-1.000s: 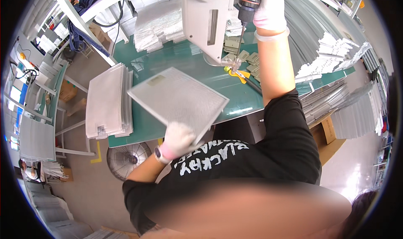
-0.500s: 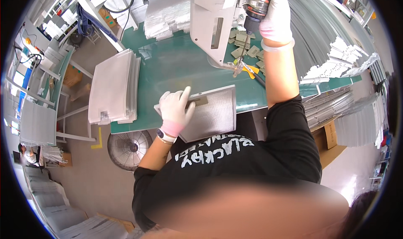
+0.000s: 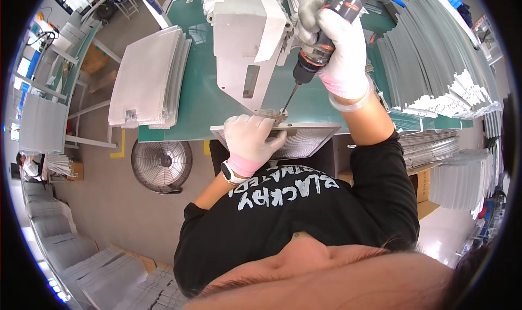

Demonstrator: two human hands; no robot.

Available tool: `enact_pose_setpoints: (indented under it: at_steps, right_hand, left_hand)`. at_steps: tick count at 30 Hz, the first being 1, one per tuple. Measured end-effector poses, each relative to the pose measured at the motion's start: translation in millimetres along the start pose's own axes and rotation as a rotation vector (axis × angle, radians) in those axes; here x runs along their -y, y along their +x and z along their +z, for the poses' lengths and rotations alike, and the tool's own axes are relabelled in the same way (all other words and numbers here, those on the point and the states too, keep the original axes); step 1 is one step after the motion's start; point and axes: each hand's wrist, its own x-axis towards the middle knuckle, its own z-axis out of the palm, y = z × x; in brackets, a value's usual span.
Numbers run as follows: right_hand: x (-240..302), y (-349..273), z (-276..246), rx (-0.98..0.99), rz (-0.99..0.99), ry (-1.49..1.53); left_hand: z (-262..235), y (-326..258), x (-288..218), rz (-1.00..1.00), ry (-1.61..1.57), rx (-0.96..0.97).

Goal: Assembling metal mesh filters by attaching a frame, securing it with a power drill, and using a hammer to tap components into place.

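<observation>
Head view — left hand [image 3: 247, 136] gripping a mesh panel [image 3: 304, 144], right hand [image 3: 347, 51] wrapped around a drill [image 3: 316, 54]

Bright, even light fills the view; the floor [image 3: 433, 248] glares at lower right, and edges bend toward the black rim.

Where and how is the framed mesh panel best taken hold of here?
Probably pinch the panel by the left end of its thin frame, coming from the left: that straight rim offers a narrow edge, away from the drill bit pointing near mid-edge.
</observation>
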Motion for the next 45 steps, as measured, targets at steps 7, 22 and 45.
enact_pose_setpoints:
  at_steps: [7, 22, 45]
  right_hand:
    - [3, -2, -3, 0.065, 0.095, -0.061]
    - [-14, -38, -21, 0.137, 0.317, 0.175]
    - [39, 13, -63, 0.056, 0.045, 0.272]
  left_hand:
    - [-4, 2, -5, 0.004, -0.008, 0.053]
    - [3, 4, -10, 0.025, -0.149, 0.074]
    - [2, 23, 6, 0.073, 0.052, 0.067]
